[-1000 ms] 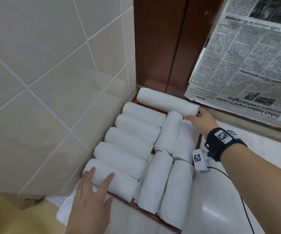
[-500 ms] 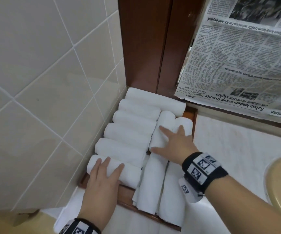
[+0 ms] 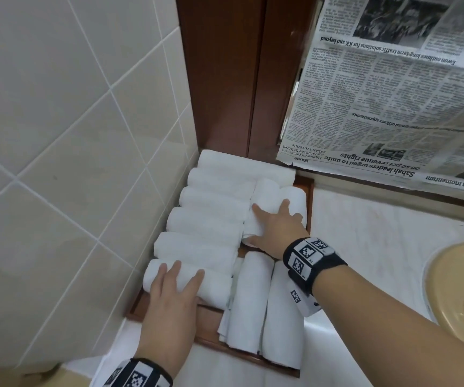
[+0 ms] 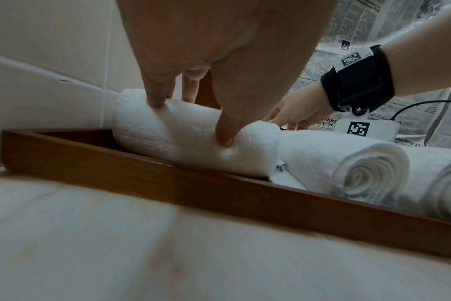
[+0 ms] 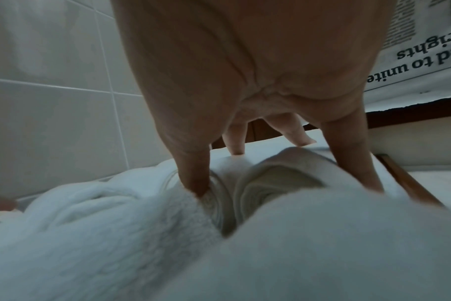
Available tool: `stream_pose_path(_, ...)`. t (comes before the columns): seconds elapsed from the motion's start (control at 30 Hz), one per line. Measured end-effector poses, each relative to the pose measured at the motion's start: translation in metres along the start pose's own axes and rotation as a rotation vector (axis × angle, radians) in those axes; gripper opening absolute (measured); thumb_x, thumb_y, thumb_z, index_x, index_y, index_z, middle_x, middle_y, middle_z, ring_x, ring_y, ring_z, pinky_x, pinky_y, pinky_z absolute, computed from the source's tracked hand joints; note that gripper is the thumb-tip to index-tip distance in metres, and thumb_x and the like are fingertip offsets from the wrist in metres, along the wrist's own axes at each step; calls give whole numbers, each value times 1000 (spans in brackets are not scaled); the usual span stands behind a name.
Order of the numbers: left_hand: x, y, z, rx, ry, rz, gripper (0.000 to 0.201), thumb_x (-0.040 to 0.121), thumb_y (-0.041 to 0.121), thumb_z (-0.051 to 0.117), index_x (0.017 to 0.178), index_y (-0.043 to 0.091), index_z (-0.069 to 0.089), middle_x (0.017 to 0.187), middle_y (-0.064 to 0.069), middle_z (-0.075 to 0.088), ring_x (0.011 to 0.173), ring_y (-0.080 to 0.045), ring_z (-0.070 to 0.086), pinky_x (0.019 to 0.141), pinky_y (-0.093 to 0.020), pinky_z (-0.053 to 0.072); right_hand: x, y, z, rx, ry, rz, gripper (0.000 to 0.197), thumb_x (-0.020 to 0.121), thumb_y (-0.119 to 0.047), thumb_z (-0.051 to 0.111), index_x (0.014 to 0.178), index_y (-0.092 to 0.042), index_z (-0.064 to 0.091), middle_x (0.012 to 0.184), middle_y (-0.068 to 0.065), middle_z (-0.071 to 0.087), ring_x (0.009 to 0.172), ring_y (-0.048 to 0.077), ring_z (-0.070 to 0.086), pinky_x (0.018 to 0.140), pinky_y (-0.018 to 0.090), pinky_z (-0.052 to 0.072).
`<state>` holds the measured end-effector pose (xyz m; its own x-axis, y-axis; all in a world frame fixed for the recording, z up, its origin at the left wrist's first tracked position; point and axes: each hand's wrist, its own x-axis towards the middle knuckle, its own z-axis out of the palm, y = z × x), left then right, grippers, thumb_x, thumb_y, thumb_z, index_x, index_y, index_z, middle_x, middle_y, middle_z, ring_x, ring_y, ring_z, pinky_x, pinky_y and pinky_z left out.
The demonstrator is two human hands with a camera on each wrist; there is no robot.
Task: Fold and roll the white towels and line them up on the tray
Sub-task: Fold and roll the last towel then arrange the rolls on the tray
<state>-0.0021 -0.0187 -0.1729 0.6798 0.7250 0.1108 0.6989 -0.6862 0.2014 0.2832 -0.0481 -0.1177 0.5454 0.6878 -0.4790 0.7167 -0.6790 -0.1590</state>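
Note:
A brown wooden tray [image 3: 208, 322] in the corner holds several rolled white towels. Several lie crosswise in a column along the wall. My left hand [image 3: 182, 275] rests on the nearest crosswise roll [image 3: 216, 286], fingers fairly straight. In the left wrist view its fingertips [image 4: 224, 140] dent that roll [image 4: 183, 146]. My right hand [image 3: 272, 219] lies spread over two lengthwise rolls [image 3: 264, 191] at the tray's far right, and its thumb touches the near end of one. In the right wrist view, its fingers [image 5: 193, 179] press into the cloth. Two more lengthwise rolls [image 3: 250, 297] lie nearer me.
A tiled wall [image 3: 57, 135] bounds the tray on the left and a dark wooden frame [image 3: 225, 79] stands behind it. Newspaper [image 3: 392, 107] hangs over the back right. The white counter [image 3: 378, 233] runs right to a beige basin [image 3: 462, 289]. White cloth [image 3: 197, 367] lies under the tray's front.
My right hand left the end of the farthest crosswise roll and came back onto the two lengthwise rolls. My left hand stayed on the nearest roll.

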Motion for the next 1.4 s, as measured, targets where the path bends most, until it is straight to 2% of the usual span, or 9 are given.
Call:
stream_pose_path(0.13,0,-2,-1,0,11,31,66,69,5,88,130,22,67,137,-27,55,131,-48,43,111,-47,38,-5,8,-6,65,-11,-12,94,78,-81,57,154,-57,7,167,12,-13,145,54,17,116,57,34)
stream_pose_path(0.2,-1,-2,-6,-17,-12,30,63,71,8,87,130,21,68,137,-25,55,131,-47,44,108,-50,46,-16,18,-9,217,38,-24,93,79,-75,63,153,-59,9,169,6,-9,150,43,21,119,51,31)
stream_pose_path(0.4,-9,2,-25,-121,-116,32,62,80,27,76,140,23,60,149,-20,48,143,-44,36,108,-58,45,-98,40,12,491,210,117,79,89,-57,62,156,-34,25,150,6,36,132,27,48,106,39,45)
stream_pose_path(0.5,-17,12,-35,-218,-178,205,63,87,53,58,148,42,48,162,1,31,156,-31,14,123,-56,24,-142,38,39,520,122,205,77,89,-55,63,152,-29,26,134,5,47,111,23,57,84,30,46)
stream_pose_path(0.63,-17,22,-30,-169,-293,480,70,85,81,48,150,59,32,166,11,19,158,-22,2,126,-52,1,-165,27,71,502,56,258,86,89,-59,60,155,-25,17,134,6,51,115,24,58,82,28,45)
stream_pose_path(0.83,-8,32,-23,8,-334,529,65,84,72,54,146,56,40,154,-2,47,147,-31,38,116,-54,15,-158,18,79,491,78,303,84,93,-55,57,156,-21,14,136,11,47,118,30,56,86,34,45)
stream_pose_path(1.1,8,34,-25,24,-361,448,68,82,59,72,143,56,43,154,-4,49,147,-34,38,116,-67,30,-129,17,72,553,88,304,76,90,-48,61,150,-15,28,136,12,53,119,30,57,92,36,48)
stream_pose_path(1.23,-1,33,-21,15,-359,392,66,90,61,62,150,56,33,163,-6,35,154,-32,23,121,-65,18,-127,21,68,570,85,249,72,90,-46,65,147,-14,34,138,9,55,122,28,56,90,32,45)
stream_pose_path(1.4,-13,27,-23,-59,-310,317,84,85,89,32,154,61,-5,170,0,-19,155,-24,-24,122,-61,-15,-122,21,67,598,87,202,71,90,-43,66,146,-13,34,136,6,56,121,26,57,90,32,45)
